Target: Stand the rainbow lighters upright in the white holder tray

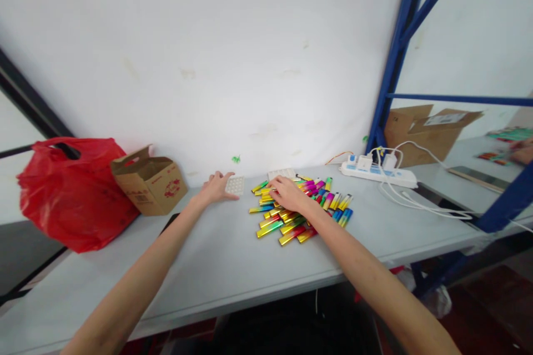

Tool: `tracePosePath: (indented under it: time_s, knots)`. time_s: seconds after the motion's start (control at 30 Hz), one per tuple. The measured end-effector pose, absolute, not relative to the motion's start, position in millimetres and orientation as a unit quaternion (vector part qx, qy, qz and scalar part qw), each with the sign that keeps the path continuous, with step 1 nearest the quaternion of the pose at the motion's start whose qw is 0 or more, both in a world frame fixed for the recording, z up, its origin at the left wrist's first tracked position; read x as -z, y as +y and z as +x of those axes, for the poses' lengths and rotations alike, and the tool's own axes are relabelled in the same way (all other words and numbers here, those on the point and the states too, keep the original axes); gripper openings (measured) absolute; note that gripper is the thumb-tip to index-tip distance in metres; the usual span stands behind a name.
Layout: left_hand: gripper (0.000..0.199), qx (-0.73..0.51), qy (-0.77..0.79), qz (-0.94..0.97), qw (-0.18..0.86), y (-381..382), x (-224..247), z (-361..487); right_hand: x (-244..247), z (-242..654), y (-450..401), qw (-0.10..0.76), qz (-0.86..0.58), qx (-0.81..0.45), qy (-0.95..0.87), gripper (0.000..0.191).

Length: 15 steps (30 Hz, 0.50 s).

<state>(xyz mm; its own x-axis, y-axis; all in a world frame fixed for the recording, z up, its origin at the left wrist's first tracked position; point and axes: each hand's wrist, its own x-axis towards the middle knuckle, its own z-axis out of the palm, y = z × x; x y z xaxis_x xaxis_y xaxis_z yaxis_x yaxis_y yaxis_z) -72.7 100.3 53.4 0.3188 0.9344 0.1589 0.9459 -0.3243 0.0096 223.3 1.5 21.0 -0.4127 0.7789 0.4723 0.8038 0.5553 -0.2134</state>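
Note:
My left hand [215, 187] has its thumb and forefinger spread apart at the left edge of a small white tray [235, 185] with a grid of round cells. It lies flat on the table, and I cannot tell if the hand touches it. Over the left part of a loose pile of shiny, lighter-like sticks [270, 229] rests my right hand [285, 193], its fingers bent downward. What lies under those fingertips is hidden. The sticks shade between gold, green, blue, red and purple. Just behind this hand, another white gridded tray [281, 173] sits near the wall.
An open cardboard box [160, 188] and a red plastic bag [79, 194] stand on the left. At right are a white power strip [378, 173] with cables, a dark phone-like slab [437, 198] and a blue metal post [391, 66]. Another person's hand [522, 151] shows beyond.

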Motion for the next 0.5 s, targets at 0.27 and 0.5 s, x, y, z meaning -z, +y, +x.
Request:
tracePosePath:
  time_s: [0.27, 0.5]
  knots:
    - [0.024, 0.139, -0.406, -0.903, -0.01, 129.5, -56.3, 37.6, -17.1, 225.2, -0.9, 0.201, -0.513, -0.001, -0.834, 0.032]
    - [0.022, 0.082, -0.395, -0.914, -0.043, 151.6, -37.6, 68.7, -21.6, 226.4, -2.0, 0.188, -0.501, -0.001, -0.845, 0.031]
